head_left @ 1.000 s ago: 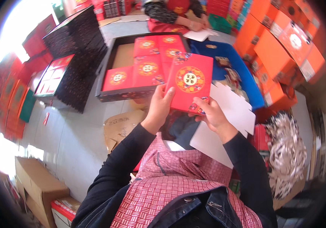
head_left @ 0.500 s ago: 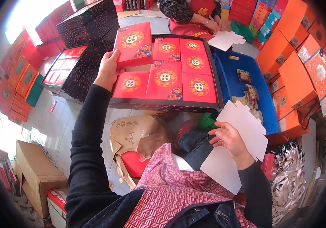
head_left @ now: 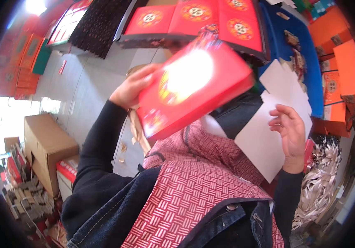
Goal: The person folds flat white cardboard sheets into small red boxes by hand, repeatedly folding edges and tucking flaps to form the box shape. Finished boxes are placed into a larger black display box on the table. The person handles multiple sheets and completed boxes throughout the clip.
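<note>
My left hand (head_left: 134,87) grips the left side of a red gift box (head_left: 210,89) with a round printed emblem. The box hangs tilted above my lap, and glare whitens its top. My right hand (head_left: 290,130) has its fingers apart and holds nothing; it is over a white die-cut card sheet (head_left: 264,124) that lies across my lap. Beyond the held box, a dark-rimmed tray (head_left: 157,42) contains several similar red boxes (head_left: 194,18); its far part is cut off by the picture's edge.
A blue plastic crate (head_left: 316,87) with small packets stands at the right. Orange boxes (head_left: 349,66) are stacked beside it. An open cardboard carton (head_left: 51,144) is at the left, and a bundle of pale ribbons (head_left: 320,182) at the lower right. A black stack (head_left: 92,29) rises at the far left.
My left hand has brought the red gift box from over the tray down toward me and to the right. My right hand has shifted slightly right, still empty. The view has tipped downward.
</note>
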Action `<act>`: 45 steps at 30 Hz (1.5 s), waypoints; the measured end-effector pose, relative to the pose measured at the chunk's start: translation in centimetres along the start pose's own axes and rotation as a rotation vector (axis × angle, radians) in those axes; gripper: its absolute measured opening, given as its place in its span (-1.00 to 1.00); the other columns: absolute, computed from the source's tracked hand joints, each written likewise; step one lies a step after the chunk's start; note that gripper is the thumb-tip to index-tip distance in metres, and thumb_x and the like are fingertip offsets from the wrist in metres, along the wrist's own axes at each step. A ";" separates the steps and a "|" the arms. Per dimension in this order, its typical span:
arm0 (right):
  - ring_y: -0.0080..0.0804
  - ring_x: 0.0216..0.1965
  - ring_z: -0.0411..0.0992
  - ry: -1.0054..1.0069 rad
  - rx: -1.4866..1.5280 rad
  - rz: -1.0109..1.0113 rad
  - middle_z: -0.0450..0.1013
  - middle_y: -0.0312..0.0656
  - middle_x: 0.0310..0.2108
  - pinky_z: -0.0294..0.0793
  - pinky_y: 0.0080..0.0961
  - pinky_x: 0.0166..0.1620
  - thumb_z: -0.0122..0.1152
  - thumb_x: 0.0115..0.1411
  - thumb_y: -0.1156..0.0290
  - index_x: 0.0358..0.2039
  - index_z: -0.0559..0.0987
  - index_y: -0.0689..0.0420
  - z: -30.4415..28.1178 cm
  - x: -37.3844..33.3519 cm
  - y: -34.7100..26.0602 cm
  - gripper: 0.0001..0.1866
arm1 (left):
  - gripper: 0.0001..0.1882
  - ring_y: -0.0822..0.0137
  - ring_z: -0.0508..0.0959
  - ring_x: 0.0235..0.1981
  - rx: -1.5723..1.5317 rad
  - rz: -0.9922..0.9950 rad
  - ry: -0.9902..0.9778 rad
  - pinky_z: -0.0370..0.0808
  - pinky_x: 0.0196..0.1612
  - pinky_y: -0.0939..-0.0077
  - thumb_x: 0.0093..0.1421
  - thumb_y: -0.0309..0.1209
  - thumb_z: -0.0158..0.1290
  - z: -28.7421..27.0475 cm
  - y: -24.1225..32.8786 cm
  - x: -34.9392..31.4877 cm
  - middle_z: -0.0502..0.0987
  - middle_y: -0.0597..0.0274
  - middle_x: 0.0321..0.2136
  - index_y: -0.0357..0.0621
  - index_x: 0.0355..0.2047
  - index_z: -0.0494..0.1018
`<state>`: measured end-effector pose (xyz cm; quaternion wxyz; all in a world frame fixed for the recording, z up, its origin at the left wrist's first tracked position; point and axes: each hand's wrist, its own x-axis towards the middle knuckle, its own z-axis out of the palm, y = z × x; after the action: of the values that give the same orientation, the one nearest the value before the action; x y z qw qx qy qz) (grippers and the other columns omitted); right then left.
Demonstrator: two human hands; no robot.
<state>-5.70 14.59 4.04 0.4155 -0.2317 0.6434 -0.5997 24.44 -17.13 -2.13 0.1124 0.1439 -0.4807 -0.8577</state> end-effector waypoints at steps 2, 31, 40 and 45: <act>-0.46 -0.31 0.51 0.021 -0.003 0.009 0.51 -0.09 -0.19 0.49 -0.58 -0.24 0.03 0.28 0.38 -0.02 0.44 0.29 -1.1 -1.4 0.9 -0.68 | -0.45 0.30 0.40 0.10 0.047 -0.142 0.128 0.37 0.15 0.36 0.28 -0.27 0.00 -2.9 -2.9 -6.4 0.38 0.09 0.09 -0.31 0.19 0.19; -0.02 -0.04 0.38 0.543 -1.179 -0.355 0.44 -0.01 -0.10 0.35 -0.21 0.05 0.09 0.06 0.53 -0.23 0.51 0.29 -1.9 -5.2 5.5 -0.77 | -0.64 0.21 0.58 -0.32 -0.155 -0.448 0.712 0.56 -0.49 0.34 0.31 -0.21 -0.04 -1.2 -24.7 19.3 0.52 0.12 -0.20 -0.19 -0.02 0.29; -0.04 -0.05 0.39 0.543 -1.171 -0.322 0.44 -0.01 -0.11 0.35 -0.22 0.04 0.09 0.01 0.56 -0.25 0.51 0.29 -2.5 -4.2 5.1 -0.75 | -0.66 0.17 0.56 -0.14 -0.055 -0.075 0.465 0.55 -0.13 0.28 0.32 -0.35 -0.07 -5.6 -29.7 23.2 0.51 0.06 -0.09 -0.20 0.06 0.31; -0.01 -0.05 0.39 0.516 -1.197 -0.294 0.43 0.01 -0.11 0.36 -0.20 0.03 0.07 0.00 0.57 -0.23 0.50 0.31 -2.3 -4.2 5.0 -0.74 | -0.61 0.16 0.51 -0.07 0.952 0.028 0.436 0.48 -0.06 0.27 0.29 -0.30 -0.07 -11.2 -35.5 27.2 0.46 0.05 -0.02 -0.17 0.09 0.30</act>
<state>-4.24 20.13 0.15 -0.0382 -0.3566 0.9058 -0.2257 1.10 -16.81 -41.89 0.1437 0.3479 -0.7845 -0.4928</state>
